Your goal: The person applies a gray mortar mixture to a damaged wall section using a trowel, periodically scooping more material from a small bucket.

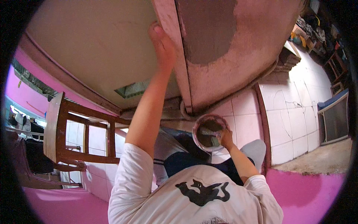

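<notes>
My left hand (162, 44) is raised, its palm laid against the edge of a pink wooden frame (172, 33), holding nothing. Right of that frame, a wet dark grey patch of mortar (209, 30) covers part of the pink wall (253, 44). My right hand (225, 137) reaches into a round pink bowl (197, 125) filled with dark grey mortar (209, 130). It grips a small flat tool (214, 141) whose blade lies in the mix. The bowl sits above my lap, over my dark shorts (179, 164).
A brown wooden frame like a chair or stool (74, 130) stands at the left. White tiles (294, 112) run along the right, next to a bare concrete patch (320, 160). A blue-edged panel (335, 115) leans at far right, and clutter (317, 33) fills the top right corner.
</notes>
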